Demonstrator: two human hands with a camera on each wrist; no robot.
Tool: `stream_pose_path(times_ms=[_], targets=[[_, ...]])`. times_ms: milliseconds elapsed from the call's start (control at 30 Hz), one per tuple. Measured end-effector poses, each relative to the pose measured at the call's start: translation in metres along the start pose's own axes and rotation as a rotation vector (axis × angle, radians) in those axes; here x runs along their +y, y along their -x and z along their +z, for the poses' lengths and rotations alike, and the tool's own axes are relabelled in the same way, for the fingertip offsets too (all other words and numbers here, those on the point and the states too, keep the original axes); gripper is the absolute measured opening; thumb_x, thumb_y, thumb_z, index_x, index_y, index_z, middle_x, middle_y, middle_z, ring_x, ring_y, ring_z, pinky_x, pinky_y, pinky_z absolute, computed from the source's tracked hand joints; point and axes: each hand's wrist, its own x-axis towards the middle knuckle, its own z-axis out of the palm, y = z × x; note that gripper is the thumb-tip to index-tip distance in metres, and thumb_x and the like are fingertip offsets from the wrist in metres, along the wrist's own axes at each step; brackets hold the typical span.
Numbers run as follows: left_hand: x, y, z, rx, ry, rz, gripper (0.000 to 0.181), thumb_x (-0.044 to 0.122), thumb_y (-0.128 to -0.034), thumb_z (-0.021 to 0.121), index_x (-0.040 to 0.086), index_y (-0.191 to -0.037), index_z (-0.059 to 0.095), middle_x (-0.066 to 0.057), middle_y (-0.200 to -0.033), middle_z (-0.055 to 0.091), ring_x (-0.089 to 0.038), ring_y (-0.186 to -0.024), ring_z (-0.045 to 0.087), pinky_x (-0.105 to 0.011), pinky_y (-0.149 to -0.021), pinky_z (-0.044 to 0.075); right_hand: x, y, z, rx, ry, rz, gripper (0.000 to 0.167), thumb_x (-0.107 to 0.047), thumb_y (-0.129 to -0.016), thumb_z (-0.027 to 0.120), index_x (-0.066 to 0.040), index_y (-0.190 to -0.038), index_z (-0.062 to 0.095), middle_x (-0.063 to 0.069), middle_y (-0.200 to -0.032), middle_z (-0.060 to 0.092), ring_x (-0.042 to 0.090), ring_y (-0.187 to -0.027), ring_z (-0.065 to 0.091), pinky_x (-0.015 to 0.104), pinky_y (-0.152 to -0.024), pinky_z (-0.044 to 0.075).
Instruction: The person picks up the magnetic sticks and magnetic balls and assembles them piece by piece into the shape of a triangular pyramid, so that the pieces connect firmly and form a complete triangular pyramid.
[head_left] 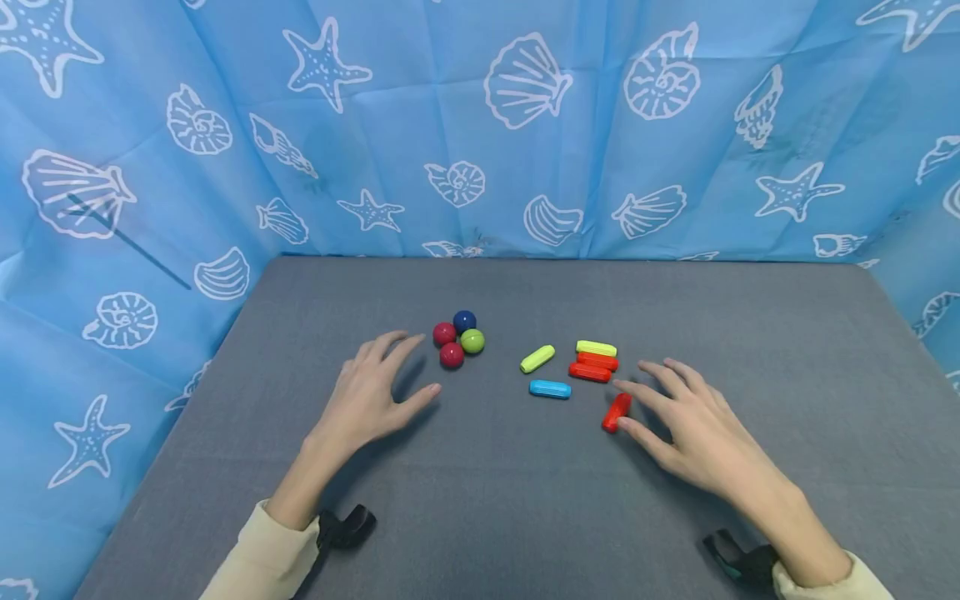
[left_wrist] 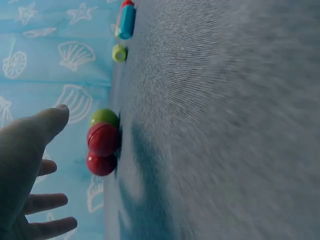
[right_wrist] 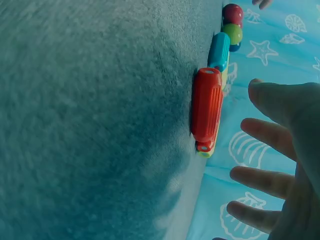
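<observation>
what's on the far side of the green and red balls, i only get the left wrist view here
Observer: A dark blue ball sits next to the green ball; the head view shows it.
Operator: got it, what else is out there past them
Observer: Six sticks in the head view: one blue stick, two yellow sticks and three red sticks.
Operator: is the right hand holding any of those
Observer: No, it hovers near the closest red stick, and the right wrist view shows a gap between them.
</observation>
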Motion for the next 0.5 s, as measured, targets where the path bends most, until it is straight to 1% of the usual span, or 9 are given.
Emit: stream_pose_path(times_ms=[100,200,333,433,500], targets=[[0.004,-0.008,0.003,0.008,0.016,0.02,0.071,0.052,-0.0897,0.074,0.019,-0.149,0.051,-0.016,-0.147,0.053,-0.041,-0.133,0.054,-0.065,-0.102,0.046,-0.001,-0.001,0.001,-0.015,-0.016,-0.01,0.047,-0.035,-0.092,0.075,-0.021,-0.135,0.066,0.02,-0.144,0.056,0.051,-0.138,0.04,0.078,-0.099,0.038],[0.007,-0.017,0.006,0.032,0.033,0.048,0.067,0.047,-0.0895,0.076,0.016,-0.145,0.055,-0.016,-0.139,0.059,-0.037,-0.124,0.06,-0.06,-0.098,0.051,-0.001,-0.001,0.002,-0.021,-0.019,-0.022,0.046,-0.033,-0.091,0.076,-0.022,-0.135,0.066,0.019,-0.143,0.058,0.05,-0.137,0.042,0.076,-0.098,0.04],[0.011,-0.025,0.01,0.054,0.062,0.08,0.06,0.041,-0.0893,0.078,0.013,-0.139,0.06,-0.014,-0.129,0.063,-0.031,-0.112,0.065,-0.054,-0.092,0.055,0.0,-0.001,0.002,-0.037,-0.012,-0.041,0.047,-0.022,-0.09,0.077,-0.021,-0.135,0.066,0.018,-0.141,0.059,0.049,-0.135,0.046,0.074,-0.095,0.043],[0.012,-0.03,0.014,0.065,0.077,0.091,0.056,0.038,-0.0885,0.08,0.012,-0.135,0.063,-0.012,-0.124,0.065,-0.028,-0.105,0.065,-0.049,-0.089,0.056,0.0,-0.002,0.002,-0.06,-0.016,-0.058,0.052,-0.012,-0.087,0.076,-0.02,-0.137,0.064,0.017,-0.142,0.059,0.047,-0.133,0.048,0.072,-0.093,0.045],[0.013,-0.032,0.016,0.073,0.087,0.098,0.054,0.035,-0.0879,0.081,0.011,-0.133,0.065,-0.012,-0.12,0.065,-0.025,-0.099,0.064,-0.046,-0.086,0.056,0.0,-0.002,0.003,-0.073,-0.019,-0.067,0.055,-0.008,-0.085,0.076,-0.02,-0.137,0.064,0.016,-0.142,0.059,0.044,-0.132,0.049,0.07,-0.091,0.047]])
